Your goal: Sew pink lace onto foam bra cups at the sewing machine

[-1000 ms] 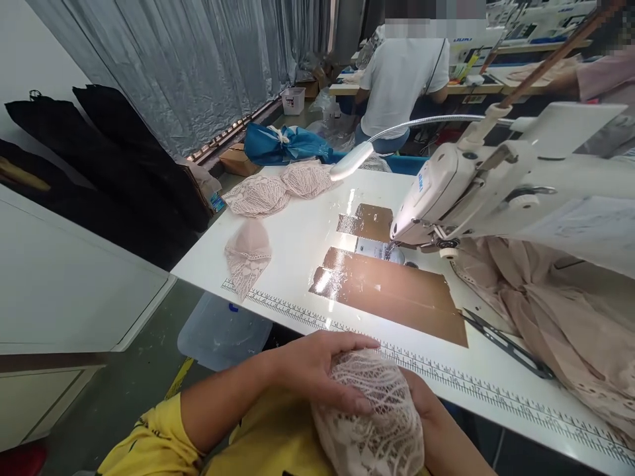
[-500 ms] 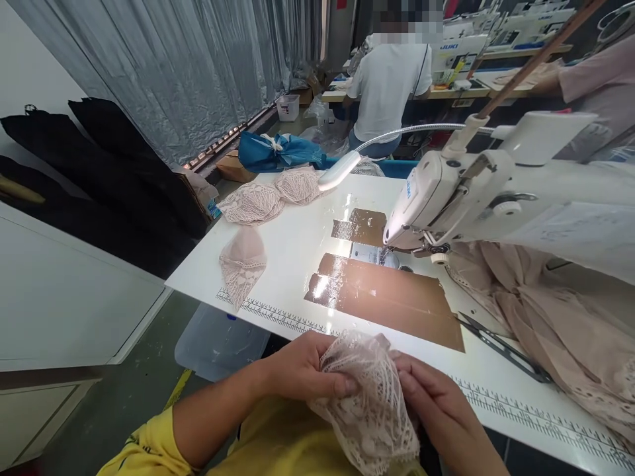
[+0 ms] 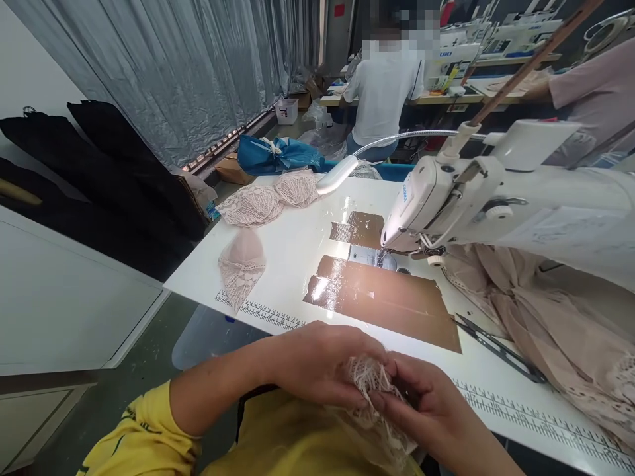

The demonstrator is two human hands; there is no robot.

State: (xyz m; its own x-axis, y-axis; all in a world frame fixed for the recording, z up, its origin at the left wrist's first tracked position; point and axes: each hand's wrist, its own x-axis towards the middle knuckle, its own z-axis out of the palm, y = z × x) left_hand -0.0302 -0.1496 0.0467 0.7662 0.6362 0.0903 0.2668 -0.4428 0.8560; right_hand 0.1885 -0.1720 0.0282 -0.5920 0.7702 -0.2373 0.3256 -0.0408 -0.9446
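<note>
Gripping a crumpled piece of pale pink lace (image 3: 373, 396), both hands meet just below the near edge of a white desk (image 3: 297, 244). The left hand (image 3: 322, 360) is closed over the top of the lace, and the right hand (image 3: 421, 403) pinches it from the other side, so the openwork fabric bunches between the fingers and hangs loosely toward a yellow sleeve (image 3: 143, 436); its full shape cannot be made out. On the desk lie a folded lace cup (image 3: 241, 264), two more lace cups (image 3: 270, 198) farther back, brown tape patches (image 3: 381, 297), and black scissors (image 3: 496, 347). A white sewing machine (image 3: 496, 198) stands to the right above a heap of beige fabric (image 3: 555, 317).
</note>
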